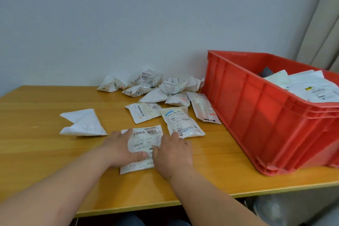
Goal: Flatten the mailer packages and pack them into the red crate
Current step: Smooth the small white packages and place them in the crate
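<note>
A wooden table [55, 152] carries the red crate [256, 115] at right, flat mailers [311, 86] inside; a pile of crumpled mailers [165, 88] lies just left; left hand [119, 150] and right hand [174, 154] press straight fingers on a labelled mailer [143, 139]

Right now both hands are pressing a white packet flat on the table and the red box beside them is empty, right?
Not quite. The head view shows the red box already holds white packets. Both hands, left and right, do press a packet on the table.
</note>
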The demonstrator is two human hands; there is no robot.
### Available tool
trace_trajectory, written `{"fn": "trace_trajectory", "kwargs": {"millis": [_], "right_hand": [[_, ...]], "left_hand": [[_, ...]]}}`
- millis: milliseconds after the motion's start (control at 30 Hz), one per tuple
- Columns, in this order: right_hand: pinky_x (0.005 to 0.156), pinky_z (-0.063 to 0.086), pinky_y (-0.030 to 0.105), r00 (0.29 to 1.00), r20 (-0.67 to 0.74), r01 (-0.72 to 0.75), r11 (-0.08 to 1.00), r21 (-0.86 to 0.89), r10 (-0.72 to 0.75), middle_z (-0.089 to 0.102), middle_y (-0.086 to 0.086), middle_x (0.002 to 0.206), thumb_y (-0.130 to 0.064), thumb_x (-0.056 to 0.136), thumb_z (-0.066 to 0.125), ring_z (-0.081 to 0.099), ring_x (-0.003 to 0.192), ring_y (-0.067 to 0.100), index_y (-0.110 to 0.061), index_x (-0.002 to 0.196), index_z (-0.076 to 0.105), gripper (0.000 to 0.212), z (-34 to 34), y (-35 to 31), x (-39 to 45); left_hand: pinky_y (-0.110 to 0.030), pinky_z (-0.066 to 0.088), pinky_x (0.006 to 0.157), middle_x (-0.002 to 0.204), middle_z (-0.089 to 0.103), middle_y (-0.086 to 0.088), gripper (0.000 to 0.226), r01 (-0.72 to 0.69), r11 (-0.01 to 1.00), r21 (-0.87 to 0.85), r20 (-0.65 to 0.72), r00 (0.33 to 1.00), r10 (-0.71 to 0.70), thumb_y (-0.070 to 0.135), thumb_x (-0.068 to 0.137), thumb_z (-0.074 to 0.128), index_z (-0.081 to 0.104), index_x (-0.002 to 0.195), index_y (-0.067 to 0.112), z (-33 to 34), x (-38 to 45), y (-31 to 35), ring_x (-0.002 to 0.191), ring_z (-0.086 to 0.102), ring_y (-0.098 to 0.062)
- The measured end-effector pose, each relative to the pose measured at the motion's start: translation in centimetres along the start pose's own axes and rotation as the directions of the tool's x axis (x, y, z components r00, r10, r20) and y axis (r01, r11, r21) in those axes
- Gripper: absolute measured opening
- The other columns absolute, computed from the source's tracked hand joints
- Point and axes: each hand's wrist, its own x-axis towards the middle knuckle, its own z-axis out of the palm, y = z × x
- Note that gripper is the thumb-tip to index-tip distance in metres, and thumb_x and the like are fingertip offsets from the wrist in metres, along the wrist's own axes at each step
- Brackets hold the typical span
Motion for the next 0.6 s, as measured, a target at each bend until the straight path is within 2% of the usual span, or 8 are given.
{"fn": "trace_trajectory", "kwargs": {"millis": [67,133,200,300,400,500,533,600], "right_hand": [[0.094,0.038,0.043,0.995,0.086,-0.051,0.998,-0.022,0.053,0.050,0.013,0.129,-0.046,0.101,0.030,0.052,0.114,0.029,-0.011,0.133,0.046,0.050,-0.8,0.0,-0.3],[0.096,0.041,0.041,0.984,0.159,-0.090,0.995,0.050,0.081,0.049,0.013,0.132,-0.036,0.098,0.039,0.052,0.117,0.029,-0.009,0.134,0.046,0.046,-1.8,-0.2,-0.5],[0.097,0.046,0.039,0.967,0.232,-0.147,0.976,0.163,0.107,0.052,0.011,0.130,-0.028,0.094,0.047,0.055,0.116,0.028,-0.010,0.129,0.052,0.040,-2.4,-0.4,-0.4],[0.088,0.053,0.035,0.933,0.319,-0.276,0.902,0.333,0.167,0.059,0.008,0.113,-0.023,0.089,0.051,0.061,0.102,0.026,-0.014,0.093,0.057,0.012,-2.5,-0.5,0.0],[0.079,0.052,0.030,0.903,0.394,-0.353,0.818,0.455,0.171,0.053,0.001,0.084,-0.022,0.090,0.056,0.058,0.089,0.022,-0.016,0.072,0.042,0.023,-2.3,-0.5,0.4],[0.080,0.049,0.028,0.876,0.459,-0.398,0.756,0.519,0.146,0.051,0.000,0.082,-0.021,0.093,0.057,0.054,0.089,0.020,-0.010,0.082,0.049,0.017,-2.8,-0.5,0.7],[0.082,0.049,0.028,0.876,0.468,-0.396,0.733,0.553,0.120,0.055,0.002,0.090,-0.021,0.094,0.056,0.053,0.091,0.020,-0.008,0.094,0.054,0.013,-3.1,-0.6,0.8],[0.083,0.047,0.028,0.881,0.467,-0.382,0.684,0.622,0.067,0.058,0.007,0.108,-0.021,0.096,0.053,0.053,0.095,0.021,-0.008,0.116,0.055,0.024,-3.6,-0.7,1.0]], "left_hand": [[-0.040,0.043,0.104,0.152,0.035,-0.010,0.095,0.078,0.943,-0.324,-0.010,0.996,-0.086,0.059,0.081,0.067,0.017,0.154,0.024,-0.2,-0.2,0.6,0.135,0.041,-0.030],[-0.040,0.055,0.079,0.119,0.061,-0.010,0.047,0.127,0.800,-0.586,-0.016,0.986,-0.168,0.032,0.089,0.069,0.046,0.129,0.022,-0.1,-0.5,1.4,0.105,0.062,-0.031],[-0.044,0.055,0.078,0.099,0.066,-0.014,0.012,0.163,0.681,-0.714,-0.006,0.971,-0.239,0.011,0.094,0.061,0.054,0.101,0.018,0.4,-0.4,1.7,0.093,0.066,-0.033],[-0.047,0.053,0.087,0.097,0.067,-0.021,0.010,0.257,0.482,-0.838,0.096,0.938,-0.333,-0.002,0.094,0.056,0.058,0.101,0.005,0.9,-0.1,0.9,0.093,0.066,-0.038],[-0.057,0.050,0.094,0.100,0.068,-0.026,0.011,0.324,0.376,-0.868,0.186,0.915,-0.359,-0.005,0.091,0.060,0.058,0.102,-0.006,0.8,-0.3,-0.1,0.096,0.066,-0.042],[-0.058,0.049,0.095,0.100,0.069,-0.026,0.012,0.318,0.314,-0.895,0.208,0.918,-0.339,-0.004,0.093,0.056,0.059,0.104,-0.006,0.3,-1.2,-0.3,0.097,0.066,-0.042],[-0.058,0.049,0.096,0.103,0.068,-0.026,0.013,0.291,0.284,-0.914,0.196,0.927,-0.318,-0.003,0.095,0.054,0.058,0.107,-0.005,0.0,-1.7,-0.2,0.098,0.066,-0.042],[-0.062,0.048,0.094,0.107,0.067,-0.026,0.018,0.195,0.193,-0.962,0.144,0.957,-0.250,-0.002,0.098,0.047,0.057,0.112,0.003,-0.9,-2.4,0.1,0.101,0.064,-0.044]]}}
